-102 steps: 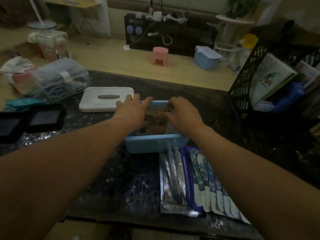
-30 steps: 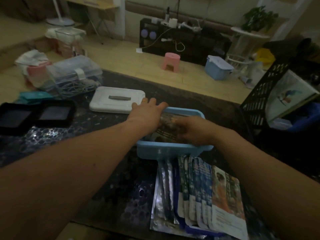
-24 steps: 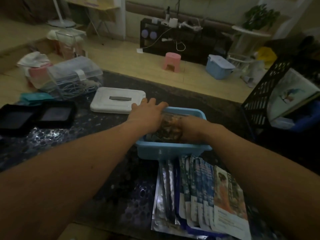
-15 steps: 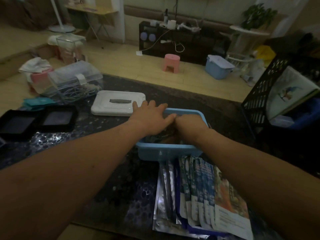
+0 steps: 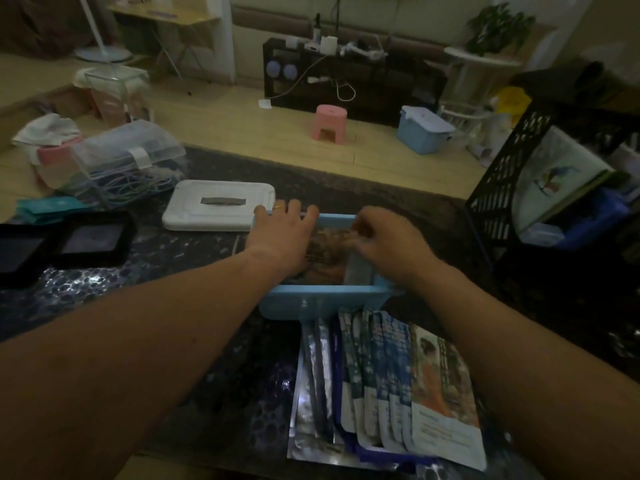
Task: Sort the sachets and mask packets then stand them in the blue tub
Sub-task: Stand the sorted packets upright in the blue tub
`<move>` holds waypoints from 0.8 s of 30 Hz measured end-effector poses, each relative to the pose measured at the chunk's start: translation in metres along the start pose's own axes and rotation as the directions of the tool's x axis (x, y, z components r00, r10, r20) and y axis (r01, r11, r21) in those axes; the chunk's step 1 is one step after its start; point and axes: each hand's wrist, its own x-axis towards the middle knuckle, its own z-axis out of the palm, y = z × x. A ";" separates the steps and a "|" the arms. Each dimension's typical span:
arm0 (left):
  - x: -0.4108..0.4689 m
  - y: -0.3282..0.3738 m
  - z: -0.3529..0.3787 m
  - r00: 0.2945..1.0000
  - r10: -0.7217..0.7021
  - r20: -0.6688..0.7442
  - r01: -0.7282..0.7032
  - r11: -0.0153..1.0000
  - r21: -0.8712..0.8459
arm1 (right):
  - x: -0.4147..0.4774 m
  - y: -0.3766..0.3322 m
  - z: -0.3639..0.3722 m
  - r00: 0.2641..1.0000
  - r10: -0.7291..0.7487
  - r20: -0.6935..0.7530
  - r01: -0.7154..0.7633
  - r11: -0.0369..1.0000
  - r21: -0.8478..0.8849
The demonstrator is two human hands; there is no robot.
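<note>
Inside blue tub (image 5: 325, 294): my hands have spread apart, so the brown sachets (image 5: 325, 256) now show, upright between them. Left hand (image 5: 282, 237) flat, fingers straight. Right hand (image 5: 384, 242) curled at their edge, grip unclear. Mask packets (image 5: 398, 375) on the table go in next.

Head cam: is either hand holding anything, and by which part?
Right hand pinches the top edge of the packets standing in the blue tub. Left hand lies flat on them, gripping nothing.
</note>
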 end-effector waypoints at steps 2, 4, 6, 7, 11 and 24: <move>0.001 0.001 0.001 1.000 -0.002 -0.002 0.002 1.000 0.001 | -0.030 0.015 -0.023 0.976 0.117 -0.184 -0.084 0.980 0.180; 0.002 0.003 0.002 1.000 0.009 -0.007 -0.009 1.000 -0.008 | -0.066 0.041 -0.040 0.928 0.299 -0.223 -0.239 0.936 0.259; 0.002 0.004 0.002 1.000 0.010 -0.016 -0.010 1.000 -0.003 | -0.103 0.065 -0.044 0.868 0.496 -0.019 -0.484 0.854 0.193; 0.002 0.004 0.002 1.000 0.005 -0.018 -0.005 1.000 0.005 | -0.122 0.077 -0.039 0.807 0.577 0.126 -0.590 0.799 0.117; 0.002 0.003 0.002 0.999 -0.004 -0.032 0.006 0.999 0.039 | -0.181 0.091 -0.010 0.562 0.694 0.450 -0.752 0.655 -0.071; -0.003 0.003 -0.006 1.000 -0.023 -0.017 0.024 0.998 0.053 | -0.173 0.117 0.007 0.703 0.576 0.418 -0.603 0.794 -0.081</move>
